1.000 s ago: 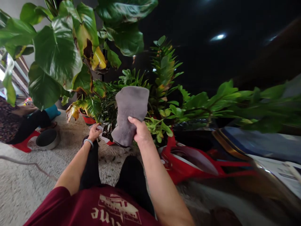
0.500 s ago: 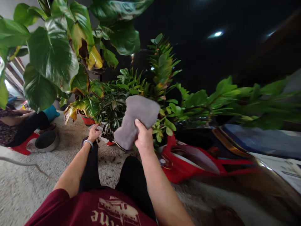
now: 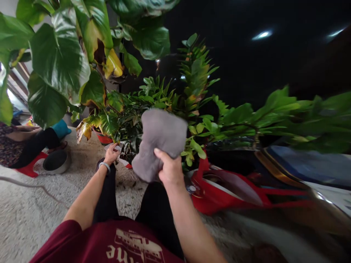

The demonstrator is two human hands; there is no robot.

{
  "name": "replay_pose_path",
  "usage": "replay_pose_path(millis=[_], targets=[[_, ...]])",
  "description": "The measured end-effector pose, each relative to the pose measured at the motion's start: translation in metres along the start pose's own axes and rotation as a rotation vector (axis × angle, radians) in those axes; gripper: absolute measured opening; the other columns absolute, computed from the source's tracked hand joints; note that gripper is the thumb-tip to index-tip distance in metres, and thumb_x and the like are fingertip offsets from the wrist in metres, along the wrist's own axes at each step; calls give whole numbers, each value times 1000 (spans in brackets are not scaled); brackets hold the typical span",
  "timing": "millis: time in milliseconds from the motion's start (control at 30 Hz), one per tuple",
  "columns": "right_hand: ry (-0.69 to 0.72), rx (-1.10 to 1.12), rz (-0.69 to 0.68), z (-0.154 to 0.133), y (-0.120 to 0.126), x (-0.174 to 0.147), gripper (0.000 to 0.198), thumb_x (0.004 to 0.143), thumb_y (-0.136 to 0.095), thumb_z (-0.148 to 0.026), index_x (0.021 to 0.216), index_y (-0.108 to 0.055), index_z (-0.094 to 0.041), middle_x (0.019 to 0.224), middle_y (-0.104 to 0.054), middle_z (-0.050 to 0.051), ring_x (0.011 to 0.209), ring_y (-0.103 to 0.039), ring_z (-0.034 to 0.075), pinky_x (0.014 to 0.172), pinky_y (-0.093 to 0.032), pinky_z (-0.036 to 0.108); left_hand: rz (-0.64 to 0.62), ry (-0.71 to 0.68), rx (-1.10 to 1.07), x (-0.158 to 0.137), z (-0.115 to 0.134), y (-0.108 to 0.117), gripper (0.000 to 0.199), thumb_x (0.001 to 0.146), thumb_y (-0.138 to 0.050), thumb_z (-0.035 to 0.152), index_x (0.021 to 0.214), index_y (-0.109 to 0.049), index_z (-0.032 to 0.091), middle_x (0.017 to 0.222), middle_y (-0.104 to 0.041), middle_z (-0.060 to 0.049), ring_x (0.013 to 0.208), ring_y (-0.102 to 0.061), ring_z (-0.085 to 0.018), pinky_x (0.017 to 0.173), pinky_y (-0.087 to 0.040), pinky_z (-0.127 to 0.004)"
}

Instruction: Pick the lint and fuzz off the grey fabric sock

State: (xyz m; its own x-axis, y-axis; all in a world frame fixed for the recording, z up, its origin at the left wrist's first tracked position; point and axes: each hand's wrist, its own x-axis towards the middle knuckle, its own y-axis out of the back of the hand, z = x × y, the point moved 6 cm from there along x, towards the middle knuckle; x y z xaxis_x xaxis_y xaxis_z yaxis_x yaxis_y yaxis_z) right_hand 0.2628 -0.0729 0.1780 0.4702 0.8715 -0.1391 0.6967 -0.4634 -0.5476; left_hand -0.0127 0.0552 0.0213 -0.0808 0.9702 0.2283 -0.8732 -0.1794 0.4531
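Note:
My right hand (image 3: pixel 171 170) grips a grey, soft-looking flat piece (image 3: pixel 161 140) with an uneven, wavy outline. The thumb lies across its face; the other fingers are hidden behind it. It is held up in front of the leafy plants, above my knees. Over my left knee, my left hand (image 3: pixel 111 155) reaches forward with its fingers loosely extended, wearing a light bracelet on the wrist. Close to those fingertips are white paper-like scraps (image 3: pixel 124 160) beside a dark-leaved plant (image 3: pixel 130 129); whether the fingers touch them is unclear.
Large-leaved plants (image 3: pixel 59 54) hang over the left side. A red pot (image 3: pixel 102 138) stands beneath them. To the right lies a red bag (image 3: pixel 208 199). At the far left another person sits on a red stool (image 3: pixel 31 166) near a grey basin (image 3: pixel 56 162); a hose (image 3: pixel 30 184) crosses the floor.
The grey piece has turned slightly and come a little lower in my right hand's grip, hiding its dark lower rim. My left hand stays almost where it was. The view has shifted slightly.

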Motion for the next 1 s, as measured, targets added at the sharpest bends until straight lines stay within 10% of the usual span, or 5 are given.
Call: replay_pose_path(millis=[167,400,600,733,1000], targets=[[-91,57,-17,15,-15,44,33,48,-82,-23,80,-73,-19,73,-77,1,70,-73,23,72,-62,36,2,29,18,0,0,3,56,69,-72,18,125,-72,14,117,-70,-11,84,-68,-20,89,-58,-36],[-396,-136,-56,57,43,-20,31,50,-91,-35,73,-76,-22,66,-77,5,68,-75,31,64,-62,40,-1,42,19,1,-3,10,56,70,-70,18,126,-72,13,119,-69,-11,81,-68,-18,88,-59,-35],[-85,91,-64,-12,-12,23,38,46,-89,-28,81,-75,-19,79,-80,2,71,-74,23,72,-63,34,13,47,28,0,2,10,53,70,-71,19,122,-74,15,117,-71,-10,80,-67,-17,89,-59,-33],[-148,94,-97,8,-34,51,33,46,-83,-22,77,-74,-17,69,-77,1,73,-75,25,76,-63,38,13,43,51,1,2,9,52,70,-71,19,122,-74,13,117,-72,-11,81,-67,-18,93,-57,-36],[-434,-168,-105,86,52,-15,36,45,-87,-29,77,-76,-17,63,-75,4,61,-73,29,62,-61,42,13,27,46,2,-4,11,53,71,-71,21,124,-74,14,116,-72,-12,82,-68,-19,92,-58,-36]])
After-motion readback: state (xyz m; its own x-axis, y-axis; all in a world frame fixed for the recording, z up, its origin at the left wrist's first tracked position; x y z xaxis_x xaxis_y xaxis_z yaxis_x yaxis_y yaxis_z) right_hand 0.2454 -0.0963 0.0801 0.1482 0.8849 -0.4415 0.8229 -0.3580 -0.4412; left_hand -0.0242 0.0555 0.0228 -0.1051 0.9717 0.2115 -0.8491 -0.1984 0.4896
